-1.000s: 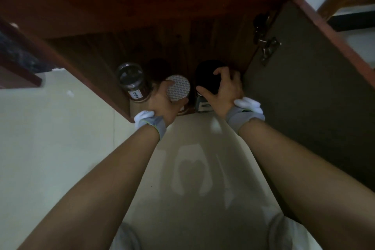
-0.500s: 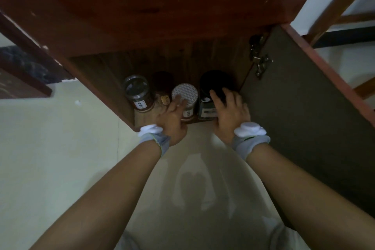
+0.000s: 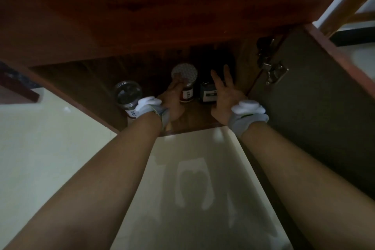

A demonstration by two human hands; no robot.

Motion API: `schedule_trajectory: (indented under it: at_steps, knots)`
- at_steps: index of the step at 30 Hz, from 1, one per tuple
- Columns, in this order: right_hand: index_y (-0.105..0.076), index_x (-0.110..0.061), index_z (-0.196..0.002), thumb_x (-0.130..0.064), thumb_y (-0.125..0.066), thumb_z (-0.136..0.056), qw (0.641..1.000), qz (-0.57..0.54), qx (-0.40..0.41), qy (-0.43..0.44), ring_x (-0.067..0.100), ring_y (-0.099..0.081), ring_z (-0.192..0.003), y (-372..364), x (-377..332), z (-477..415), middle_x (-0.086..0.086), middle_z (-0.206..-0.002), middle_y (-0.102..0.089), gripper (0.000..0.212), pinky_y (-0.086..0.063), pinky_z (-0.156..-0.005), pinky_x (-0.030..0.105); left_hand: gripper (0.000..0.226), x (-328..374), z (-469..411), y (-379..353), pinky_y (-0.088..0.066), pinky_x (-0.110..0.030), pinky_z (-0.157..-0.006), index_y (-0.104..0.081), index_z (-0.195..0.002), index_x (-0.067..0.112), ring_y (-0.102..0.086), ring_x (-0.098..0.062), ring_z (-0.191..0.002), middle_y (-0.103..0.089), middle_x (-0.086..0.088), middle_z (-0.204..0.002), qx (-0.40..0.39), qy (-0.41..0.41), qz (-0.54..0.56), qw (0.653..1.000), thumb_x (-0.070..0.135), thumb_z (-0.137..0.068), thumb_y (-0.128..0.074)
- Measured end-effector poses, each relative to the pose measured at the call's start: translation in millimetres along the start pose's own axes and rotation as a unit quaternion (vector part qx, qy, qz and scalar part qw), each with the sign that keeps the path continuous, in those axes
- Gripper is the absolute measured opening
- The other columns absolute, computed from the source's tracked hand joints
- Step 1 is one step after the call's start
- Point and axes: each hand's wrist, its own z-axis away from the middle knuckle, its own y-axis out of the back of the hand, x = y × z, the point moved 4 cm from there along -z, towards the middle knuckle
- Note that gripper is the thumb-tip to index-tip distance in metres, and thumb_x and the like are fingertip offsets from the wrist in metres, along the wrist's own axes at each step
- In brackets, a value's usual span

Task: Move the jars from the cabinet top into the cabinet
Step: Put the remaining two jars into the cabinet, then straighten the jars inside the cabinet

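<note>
Three jars stand on the dark wooden shelf inside the open cabinet [image 3: 203, 115]. A clear jar with a clear lid [image 3: 127, 95] is at the left. In the middle is a jar with a white patterned lid [image 3: 185, 73] and reddish contents. A dark jar with a black lid [image 3: 208, 93] stands at the right. My left hand [image 3: 172, 99] lies against the left side of the white-lidded jar, and its grip is hidden. My right hand [image 3: 225, 93] is spread just in front of the dark jar, holding nothing.
The cabinet door [image 3: 316, 111] stands open at the right, with its metal hinge [image 3: 274, 73] near the shelf's right end. The red-brown cabinet top [image 3: 162, 16] overhangs the shelf. Pale floor [image 3: 50, 148] lies below and to the left.
My right hand has come off the dark jar and spread its fingers. My left hand has shifted from the white-lidded jar's top to its left side. The view has pulled back and up.
</note>
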Motion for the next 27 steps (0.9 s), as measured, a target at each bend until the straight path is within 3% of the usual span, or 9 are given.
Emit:
schedule_trajectory:
  at_steps: [5,9,12,14,17,20,22,24,27]
  knots:
    - [-0.001,-0.036,-0.157,-0.023,-0.075,-0.085,0.999,0.013,0.015,-0.029,0.036,-0.049,-0.130,-0.8,-9.2,-18.7,0.004,-0.165,0.019,0.104,-0.053,-0.091,0.038,0.070,-2.2,-9.5,-1.3,0.002,-0.002,-0.108,-0.031,-0.150,0.010,-0.020,-0.027,-0.149,-0.016,-0.013,-0.163,0.092,0.013,0.030,0.995,-0.006,-0.089,-0.060]
    - [0.001,-0.033,-0.158,-0.021,-0.066,-0.094,1.000,0.008,0.018,-0.015,0.037,-0.025,-0.147,-6.1,-6.3,-29.8,0.004,-0.165,0.020,0.093,-0.040,-0.112,0.046,0.077,6.1,-10.0,-6.7,-0.010,-0.022,-0.120,-0.019,-0.155,0.015,-0.014,-0.024,-0.151,-0.008,-0.008,-0.166,0.056,0.026,0.038,0.997,0.000,-0.090,-0.059]
    - [0.004,-0.032,-0.158,-0.021,-0.068,-0.091,1.000,0.017,0.015,0.008,0.038,-0.020,-0.148,-9.7,0.5,-35.1,0.007,-0.164,0.022,0.098,-0.036,-0.114,0.050,0.076,4.6,-13.1,-2.8,-0.005,-0.017,-0.114,-0.018,-0.155,0.014,-0.013,-0.026,-0.151,-0.008,-0.009,-0.165,0.058,0.038,0.020,0.997,-0.009,-0.090,-0.051]
    - [0.006,-0.026,-0.158,-0.027,-0.072,-0.086,1.000,0.014,0.000,0.025,0.042,-0.006,-0.150,-9.4,4.1,-35.3,0.013,-0.163,0.022,0.106,-0.025,-0.119,0.056,0.068,4.6,-16.8,1.6,-0.003,-0.012,-0.114,-0.024,-0.153,0.012,-0.015,-0.028,-0.151,-0.011,-0.012,-0.165,0.053,0.037,0.019,0.998,-0.010,-0.093,-0.047]
    - [0.011,-0.023,-0.157,-0.035,-0.072,-0.083,1.000,-0.013,0.026,-0.001,0.045,0.003,-0.150,-6.0,6.2,-32.4,0.020,-0.163,0.015,0.112,-0.016,-0.120,0.061,0.058,15.5,-11.5,13.7,-0.022,-0.028,-0.118,-0.033,-0.151,0.010,-0.027,-0.033,-0.146,-0.020,-0.015,-0.162,0.037,0.044,0.001,0.998,-0.006,-0.096,-0.046]
    - [0.005,-0.028,-0.157,-0.033,-0.071,-0.080,0.996,-0.024,0.082,0.005,0.044,-0.004,-0.150,2.1,2.6,-27.3,0.018,-0.164,0.005,0.108,-0.022,-0.119,0.057,0.062,30.4,4.5,21.6,-0.019,-0.020,-0.113,-0.037,-0.148,0.007,-0.026,-0.031,-0.147,-0.025,-0.017,-0.160,0.075,0.039,0.046,0.995,-0.012,-0.091,-0.047]
    - [-0.007,-0.022,-0.158,-0.026,-0.067,-0.084,0.996,-0.047,0.079,0.022,0.043,-0.021,-0.146,13.9,-1.0,-9.6,0.019,-0.162,-0.013,0.096,-0.030,-0.117,0.051,0.052,40.2,24.8,27.2,-0.032,-0.031,-0.111,-0.047,-0.143,0.011,-0.042,-0.035,-0.137,-0.044,-0.018,-0.150,0.113,0.042,0.037,0.992,-0.001,-0.092,-0.053]
    - [-0.023,-0.015,-0.156,-0.020,-0.062,-0.090,0.995,-0.073,0.064,0.032,0.039,-0.047,-0.130,23.0,-2.8,4.6,0.021,-0.147,-0.043,0.077,-0.045,-0.102,0.038,0.031,45.1,37.2,30.7,-0.049,-0.040,-0.091,-0.063,-0.123,0.013,-0.063,-0.038,-0.110,-0.068,-0.019,-0.120,0.142,0.044,0.018,0.989,0.022,-0.097,-0.050]
    - [-0.054,-0.014,-0.135,-0.025,-0.056,-0.094,0.997,-0.024,0.068,0.036,0.035,-0.065,-0.105,51.4,-9.7,42.1,0.016,-0.117,-0.068,0.043,-0.049,-0.078,0.032,0.026,68.4,68.0,52.0,-0.044,-0.033,-0.066,-0.061,-0.092,0.018,-0.067,-0.036,-0.084,-0.071,-0.016,-0.090,0.145,0.025,0.001,0.989,0.034,-0.102,-0.044]
